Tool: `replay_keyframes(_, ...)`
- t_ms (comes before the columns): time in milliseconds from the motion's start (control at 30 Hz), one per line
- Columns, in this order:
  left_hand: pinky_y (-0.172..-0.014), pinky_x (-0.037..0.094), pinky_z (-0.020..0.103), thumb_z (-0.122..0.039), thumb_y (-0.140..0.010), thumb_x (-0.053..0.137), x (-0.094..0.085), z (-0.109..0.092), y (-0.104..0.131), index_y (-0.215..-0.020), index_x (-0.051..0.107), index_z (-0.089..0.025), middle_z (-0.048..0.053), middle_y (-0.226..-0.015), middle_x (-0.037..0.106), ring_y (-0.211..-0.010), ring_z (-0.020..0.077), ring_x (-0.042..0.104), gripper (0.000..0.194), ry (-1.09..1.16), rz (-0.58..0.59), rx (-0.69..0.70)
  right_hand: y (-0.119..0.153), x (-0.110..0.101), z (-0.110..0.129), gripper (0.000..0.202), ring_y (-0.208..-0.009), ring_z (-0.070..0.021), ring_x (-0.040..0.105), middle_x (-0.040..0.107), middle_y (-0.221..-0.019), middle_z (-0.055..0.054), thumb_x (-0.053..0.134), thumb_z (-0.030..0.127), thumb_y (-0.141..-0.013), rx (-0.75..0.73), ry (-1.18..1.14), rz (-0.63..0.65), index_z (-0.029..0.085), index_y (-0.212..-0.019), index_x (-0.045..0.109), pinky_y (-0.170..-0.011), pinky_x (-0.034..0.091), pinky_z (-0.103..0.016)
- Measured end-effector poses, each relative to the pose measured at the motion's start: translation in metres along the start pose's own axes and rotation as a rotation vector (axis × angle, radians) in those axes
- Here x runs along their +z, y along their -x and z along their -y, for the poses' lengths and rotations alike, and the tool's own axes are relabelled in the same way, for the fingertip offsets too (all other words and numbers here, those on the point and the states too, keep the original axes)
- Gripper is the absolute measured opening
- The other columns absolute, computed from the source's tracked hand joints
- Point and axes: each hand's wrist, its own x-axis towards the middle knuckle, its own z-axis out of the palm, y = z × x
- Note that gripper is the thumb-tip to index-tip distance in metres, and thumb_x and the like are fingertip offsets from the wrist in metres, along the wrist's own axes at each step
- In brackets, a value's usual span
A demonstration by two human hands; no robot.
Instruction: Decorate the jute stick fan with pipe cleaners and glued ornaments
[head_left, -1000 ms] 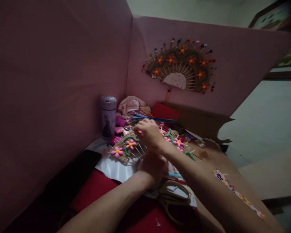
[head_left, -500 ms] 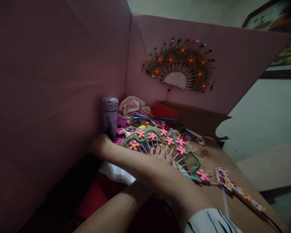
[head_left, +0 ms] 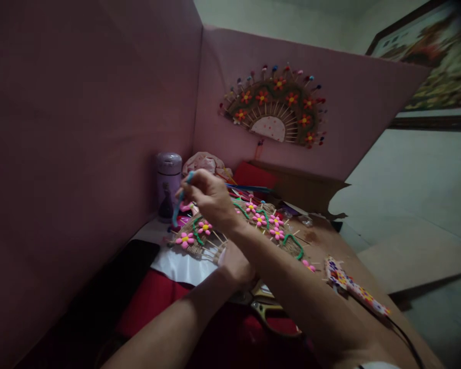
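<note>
My right hand point(head_left: 212, 199) is raised over the left part of a twine fan point(head_left: 194, 250), its fingers pinched on a light blue pipe cleaner point(head_left: 179, 204) that hangs down. Pink clay flowers with yellow centres, green wavy strips and thin sticks decorate the fan, which lies on the table. My left hand point(head_left: 236, 262) rests at the fan's inner middle, below my right forearm. That forearm hides its fingers. Close beneath my left wrist are scissors point(head_left: 271, 311) with gold-coloured handles.
A purple tumbler point(head_left: 169, 182) stands behind at left, near a bunched pink cloth point(head_left: 203, 163). To the right lies a flower-patterned glue gun point(head_left: 355, 288) with its cord. A finished-looking fan point(head_left: 278, 105) hangs on the pink panel point(head_left: 341, 113). Torn cardboard point(head_left: 311, 195) leans behind.
My right hand has moved up and right from the far left and now shows a blue pipe cleaner. My left hand has shifted down and left. The fan has shifted leftward in view.
</note>
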Motion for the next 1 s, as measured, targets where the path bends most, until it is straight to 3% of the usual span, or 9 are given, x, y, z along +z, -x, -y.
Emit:
replay_keyframes(67,-0.092,0.034,0.042,-0.035,-0.076,0.057,-0.007,-0.005,-0.001,-0.110,0.058,-0.022,0.008,-0.111,0.057,-0.108,0.0276,0.045,0.036,-0.027,-0.027,0.039,0.017,-0.034,-0.002,0.018,-0.050,-0.0064,0.055,0.061,-0.063,0.003,0.054,0.033,-0.080,0.064,-0.220,-0.115,0.018,-0.074,0.049,-0.044,0.040,-0.015)
replay_keyframes(200,-0.090,0.037,0.042,-0.019,-0.077,0.054,-0.013,-0.012,-0.007,-0.098,0.062,-0.019,0.010,-0.111,0.057,-0.106,0.0250,0.046,0.022,-0.038,-0.172,-0.007,0.066,-0.103,-0.003,0.019,-0.045,-0.0059,0.051,0.062,-0.062,0.003,0.062,0.032,-0.073,0.151,-0.352,-0.386,0.017,-0.076,0.052,-0.038,0.035,-0.014)
replay_keyframes(300,-0.085,0.041,0.038,-0.011,-0.077,0.050,-0.011,-0.009,-0.011,-0.086,0.064,-0.017,0.008,-0.091,0.063,-0.093,0.0214,0.052,0.019,0.088,-0.226,-0.031,0.103,-0.144,-0.005,0.019,-0.043,-0.0053,0.049,0.063,-0.062,0.002,0.065,0.030,-0.070,0.191,-0.362,-0.587,0.017,-0.075,0.052,-0.037,0.035,-0.014)
replay_keyframes(367,-0.079,0.044,0.034,-0.010,-0.075,0.050,-0.010,-0.005,-0.013,-0.089,0.064,-0.016,0.007,-0.086,0.064,-0.085,0.0191,0.056,0.020,0.275,-0.305,-0.138,0.121,-0.160,-0.011,0.021,-0.042,-0.0050,0.047,0.063,-0.061,0.002,0.067,0.031,-0.069,0.213,-0.352,-0.661,0.016,-0.073,0.052,-0.035,0.032,-0.014)
replay_keyframes(467,-0.078,0.045,0.031,-0.020,-0.083,0.045,-0.013,-0.003,-0.014,-0.099,0.062,-0.016,0.007,-0.091,0.066,-0.085,0.0172,0.059,0.024,0.589,-0.414,-0.242,0.135,-0.166,-0.028,0.024,-0.040,-0.0055,0.049,0.062,-0.059,0.002,0.068,0.033,-0.068,0.244,-0.312,-0.680,0.016,-0.072,0.052,-0.032,0.028,-0.014)
replay_keyframes(600,-0.077,0.045,0.028,-0.031,-0.082,0.051,-0.016,-0.013,-0.013,-0.098,0.065,-0.018,0.006,-0.095,0.065,-0.089,0.0170,0.058,0.025,0.764,-0.233,-0.101,0.138,-0.154,-0.049,0.027,-0.042,-0.0082,0.055,0.059,-0.060,0.004,0.068,0.036,-0.069,0.232,-0.305,-0.686,0.017,-0.075,0.050,-0.031,0.031,-0.014)
replay_keyframes(700,-0.062,0.043,0.023,-0.028,-0.082,0.050,-0.015,-0.018,-0.011,-0.077,0.067,-0.016,0.002,-0.070,0.063,-0.067,0.0132,0.056,0.022,0.673,-0.154,-0.118,0.138,-0.146,-0.055,0.027,-0.045,-0.0097,0.058,0.058,-0.061,0.004,0.067,0.036,-0.070,0.207,-0.286,-0.746,0.017,-0.076,0.048,-0.031,0.035,-0.014)
replay_keyframes(767,-0.055,0.038,0.021,-0.026,-0.082,0.047,-0.014,-0.016,-0.011,-0.075,0.066,-0.016,0.000,-0.060,0.059,-0.057,0.0111,0.052,0.023,0.567,-0.158,-0.139,0.139,-0.144,-0.057,0.026,-0.044,-0.0100,0.058,0.058,-0.060,0.005,0.066,0.036,-0.071,0.195,-0.261,-0.794,0.018,-0.077,0.048,-0.032,0.037,-0.015)
replay_keyframes(1000,-0.054,0.032,0.022,-0.023,-0.081,0.046,-0.026,-0.002,-0.013,-0.072,0.063,-0.020,-0.001,-0.057,0.058,-0.053,0.0116,0.049,0.019,0.238,-0.172,-0.147,0.143,-0.134,-0.065,0.027,-0.042,-0.0102,0.058,0.058,-0.055,0.006,0.062,0.040,-0.074,0.195,-0.220,-0.890,0.018,-0.080,0.047,-0.034,0.039,-0.017)
